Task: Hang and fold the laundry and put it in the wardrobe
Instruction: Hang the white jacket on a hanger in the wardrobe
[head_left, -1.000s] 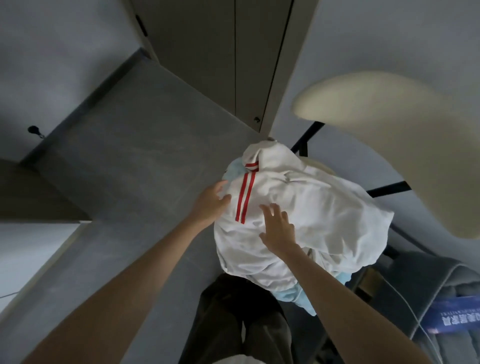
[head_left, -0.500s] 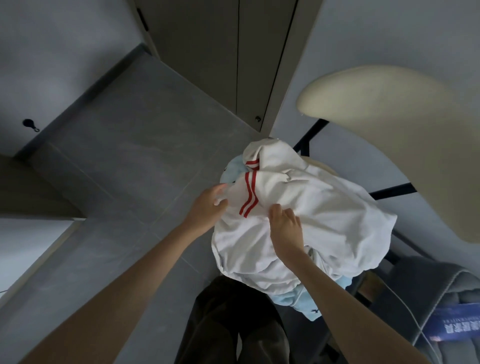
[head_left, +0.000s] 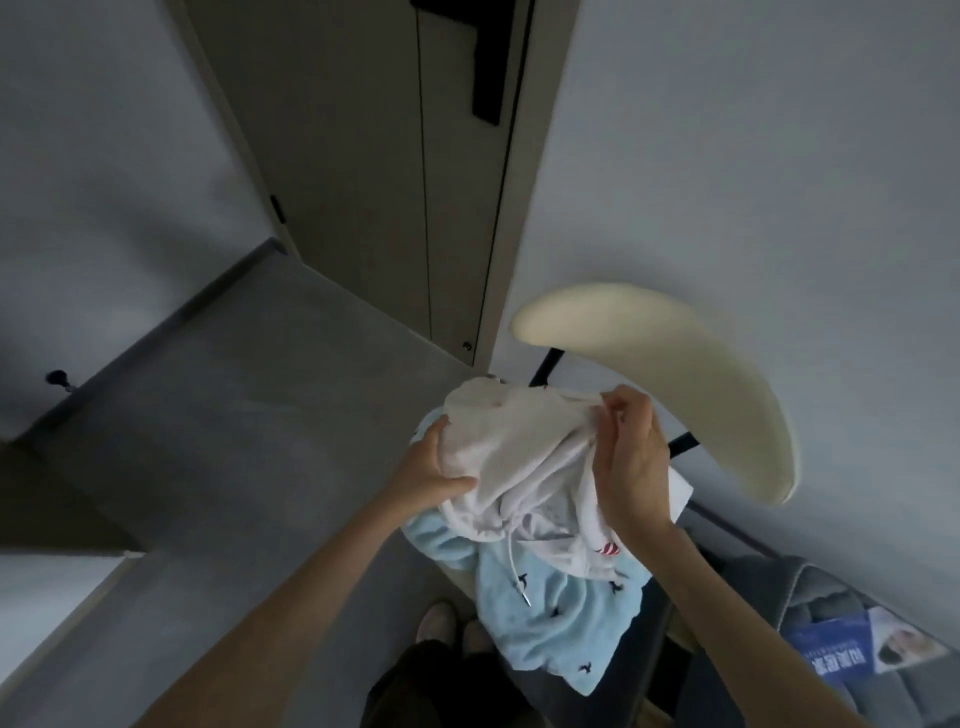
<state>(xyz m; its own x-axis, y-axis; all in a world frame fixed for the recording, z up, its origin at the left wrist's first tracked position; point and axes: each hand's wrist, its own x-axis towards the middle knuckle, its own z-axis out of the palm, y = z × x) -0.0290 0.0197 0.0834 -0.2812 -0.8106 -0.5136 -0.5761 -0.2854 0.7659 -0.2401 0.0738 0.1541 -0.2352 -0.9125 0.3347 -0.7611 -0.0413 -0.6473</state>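
Observation:
A bunched white hoodie (head_left: 511, 454) with a drawstring hangs between my hands above a chair. My left hand (head_left: 434, 467) grips its left edge, thumb on top of the cloth. My right hand (head_left: 631, 447) pinches the upper right part of the hoodie with curled fingers. Under it lies a light blue garment (head_left: 550, 618) with small dark marks, draped over the chair seat. The wardrobe (head_left: 395, 171) stands ahead with its tall doors closed.
The cream curved chair back (head_left: 675, 374) rises to the right of the laundry on black legs. A grey blanket and a blue printed packet (head_left: 862, 649) lie at the lower right. Grey tiled floor (head_left: 223, 457) stretches left. My feet show below the blue garment.
The view tilted upward. Both hands lifted and turned the white hoodie; its red stripes no longer face up, and the blue garment beneath is now exposed. My right hand moved to the hoodie's upper right.

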